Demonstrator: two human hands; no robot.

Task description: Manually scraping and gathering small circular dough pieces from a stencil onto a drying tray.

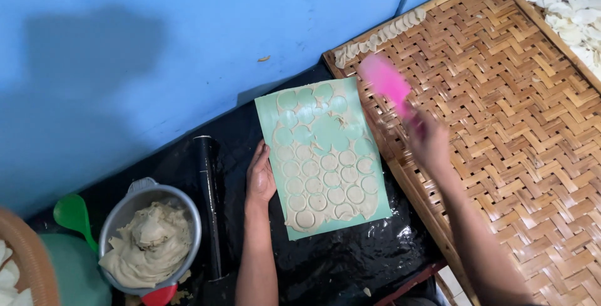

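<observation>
Nearest of all, at the bottom left, a metal bowl [150, 237] heaped with pale dough is seen on black plastic sheeting [350, 262], with a green spoon [74, 213] just beside it and the rim of a woven basket [28, 253] at the corner. A black rolling pin [208, 202] is laid next to the bowl, its long axis running almost straight away from the viewer.

Further in, the left hand [260, 177] is pressed flat, fingers together and open, against the left edge of a green mat [375, 209]. The mat is a rectangle whose long axis runs from near to far, tilted slightly leftward at the far end. A rolled dough sheet [325, 174] is spread over it, cut into rows of discs; at the far end several discs have been lifted out, so that bare green circles are shown.

To the right, the right hand [429, 140] is closed around the handle of a pink spatula [388, 80], held over the woven bamboo tray [513, 155]. The spatula is blurred by motion; its long axis is slanted, the blade pointed up and to the left, toward the tray's far edge.

Farthest off, a row of dough discs [379, 38] is lined along that far edge, and more pale pieces [573, 5] are piled on a second tray at the top right. A blue wall [156, 49] closes the scene.
</observation>
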